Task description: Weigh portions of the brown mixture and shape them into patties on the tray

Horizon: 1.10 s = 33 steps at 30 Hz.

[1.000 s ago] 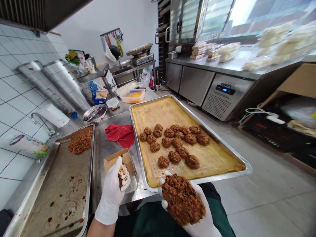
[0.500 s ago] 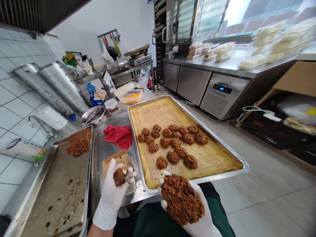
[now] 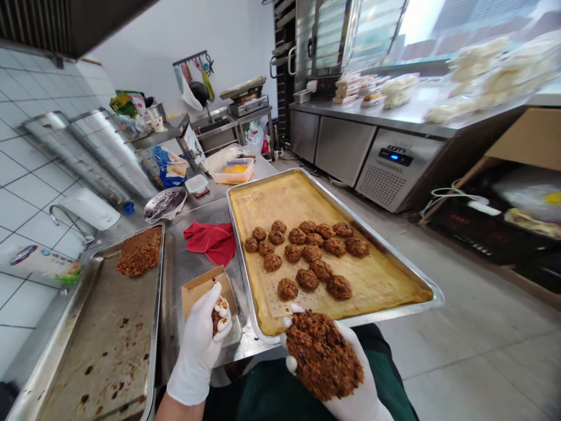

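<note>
My gloved left hand (image 3: 205, 324) is closed around a small ball of sticky brown mixture (image 3: 215, 321), which its fingers mostly cover. Bits of the mixture cling to the fingertips. Behind that hand a small cardboard box (image 3: 199, 286) stands on the steel table. In my gloved right hand (image 3: 357, 374) rests a large lump of the same chunky brown mixture (image 3: 324, 354), gripped from below and the sides near the front edge of the big tray (image 3: 280, 196). Several shaped brown balls (image 3: 312, 253) sit on that tray's yellowish lining.
To the left lies a metal tray (image 3: 105, 333) with a slab of brown mixture (image 3: 139, 251) at its far end and scattered crumbs. A red cloth (image 3: 213, 241) lies between the trays. Farther back are a foil-like bowl (image 3: 165, 203) and a plastic tub (image 3: 234, 171).
My left hand has turned and its fingers have curled in over the ball, which showed more openly before. My right hand with the large lump has barely moved.
</note>
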Motion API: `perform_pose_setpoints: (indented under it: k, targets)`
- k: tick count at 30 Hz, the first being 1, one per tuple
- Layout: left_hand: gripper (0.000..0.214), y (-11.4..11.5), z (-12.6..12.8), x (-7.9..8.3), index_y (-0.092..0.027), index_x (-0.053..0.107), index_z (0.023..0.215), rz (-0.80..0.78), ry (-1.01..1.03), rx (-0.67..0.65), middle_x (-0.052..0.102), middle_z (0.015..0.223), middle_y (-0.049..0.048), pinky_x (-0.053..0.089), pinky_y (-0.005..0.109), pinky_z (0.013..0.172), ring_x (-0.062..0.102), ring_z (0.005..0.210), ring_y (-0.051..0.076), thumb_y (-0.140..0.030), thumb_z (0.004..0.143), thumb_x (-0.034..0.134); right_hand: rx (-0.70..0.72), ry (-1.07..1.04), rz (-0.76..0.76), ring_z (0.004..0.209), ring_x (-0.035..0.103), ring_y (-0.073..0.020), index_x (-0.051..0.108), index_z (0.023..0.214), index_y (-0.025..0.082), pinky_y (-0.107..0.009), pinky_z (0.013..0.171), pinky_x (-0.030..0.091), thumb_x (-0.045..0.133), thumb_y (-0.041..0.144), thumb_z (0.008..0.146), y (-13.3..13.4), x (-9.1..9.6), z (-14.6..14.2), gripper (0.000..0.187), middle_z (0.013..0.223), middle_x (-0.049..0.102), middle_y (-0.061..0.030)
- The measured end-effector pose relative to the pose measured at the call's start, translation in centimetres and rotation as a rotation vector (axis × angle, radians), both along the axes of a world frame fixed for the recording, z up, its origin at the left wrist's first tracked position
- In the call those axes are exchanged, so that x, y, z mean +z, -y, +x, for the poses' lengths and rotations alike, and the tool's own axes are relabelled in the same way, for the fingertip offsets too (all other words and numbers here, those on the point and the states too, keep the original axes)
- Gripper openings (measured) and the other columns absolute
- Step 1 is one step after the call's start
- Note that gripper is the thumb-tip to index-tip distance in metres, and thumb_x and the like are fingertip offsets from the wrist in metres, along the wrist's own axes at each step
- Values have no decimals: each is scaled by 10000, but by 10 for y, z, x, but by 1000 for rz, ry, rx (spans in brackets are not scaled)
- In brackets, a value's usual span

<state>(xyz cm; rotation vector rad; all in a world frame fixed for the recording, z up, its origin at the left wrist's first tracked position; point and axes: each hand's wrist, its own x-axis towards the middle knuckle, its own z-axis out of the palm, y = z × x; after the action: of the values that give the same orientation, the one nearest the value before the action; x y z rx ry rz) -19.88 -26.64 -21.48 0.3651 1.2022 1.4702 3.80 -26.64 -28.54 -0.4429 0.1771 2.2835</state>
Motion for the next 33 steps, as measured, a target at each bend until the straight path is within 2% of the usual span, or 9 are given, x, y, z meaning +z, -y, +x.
perform_pose_setpoints:
  k: [2, 6, 10, 12, 18, 21, 25, 30, 33]
  targets:
    - [322, 2, 0, 3, -163, 624, 755, 8, 37, -48, 590, 619, -1, 332, 158, 381, 491, 458, 64, -452, 803, 760, -2, -5, 14, 1056, 722, -265, 760, 1061, 270, -449, 910, 521, 612, 508, 803, 0, -1, 0, 381, 1132, 789, -43]
    - [374, 5, -6, -1, -165, 670, 1099, 49, 115, -129, 733, 1097, 136, 538, 222, 585, 694, 744, 157, -347, 792, 781, 2, -12, 41, 1039, 723, -292, 764, 1069, 231, -476, 892, 524, 582, 508, 833, -1, -4, 2, 407, 1151, 781, -58]
    - [349, 5, -4, -11, -152, 660, 853, -4, 108, -7, 703, 721, 55, 385, 162, 382, 528, 424, 68, -493, 822, 725, -6, -14, 46, 1041, 722, -298, 759, 1085, 236, -478, 891, 521, 579, 507, 837, 0, -5, 2, 409, 1161, 777, -59]
    - [419, 5, 0, -13, -165, 628, 764, -24, 93, 48, 641, 613, 19, 415, 182, 392, 549, 431, 94, -572, 796, 720, -10, -16, 55, 1039, 722, -298, 756, 1088, 246, -474, 887, 520, 585, 507, 834, 1, -6, 2, 403, 1157, 780, -55]
    - [300, 7, 5, -13, -169, 697, 957, -28, -7, -19, 752, 894, 79, 454, 160, 465, 628, 579, 94, -274, 716, 840, -9, -5, 100, 1022, 718, -281, 745, 1072, 278, -453, 868, 516, 597, 512, 835, 2, 1, 3, 365, 1140, 787, -48]
    - [281, 5, 5, -15, -184, 708, 1001, -52, -4, -11, 734, 822, 60, 437, 147, 436, 602, 553, 86, -301, 760, 795, -7, -23, 122, 1039, 709, -270, 725, 1144, 250, -444, 874, 513, 589, 501, 851, 4, 7, 5, 408, 1169, 774, -71]
    - [339, 1, 14, -14, -205, 676, 1051, -35, 38, -38, 741, 1066, 79, 529, 164, 566, 637, 668, 85, -267, 745, 808, -31, -42, 130, 1041, 705, -270, 710, 1192, 223, -441, 873, 515, 571, 498, 867, 7, 12, 10, 448, 1157, 775, -83]
    - [290, -9, 32, -7, -196, 656, 938, -34, -131, -117, 733, 867, 18, 378, 118, 427, 483, 478, 19, -272, 720, 831, -60, -55, 129, 1042, 705, -280, 707, 1196, 211, -439, 847, 519, 530, 494, 897, 8, 13, 19, 449, 1175, 767, -93]
    - [304, -28, 43, -5, -177, 697, 959, 33, -245, -236, 715, 873, 34, 452, 163, 517, 575, 588, 70, -265, 702, 833, -69, -65, 139, 1050, 710, -292, 721, 1163, 204, -434, 837, 525, 523, 503, 902, 7, 15, 25, 445, 1164, 772, -101]
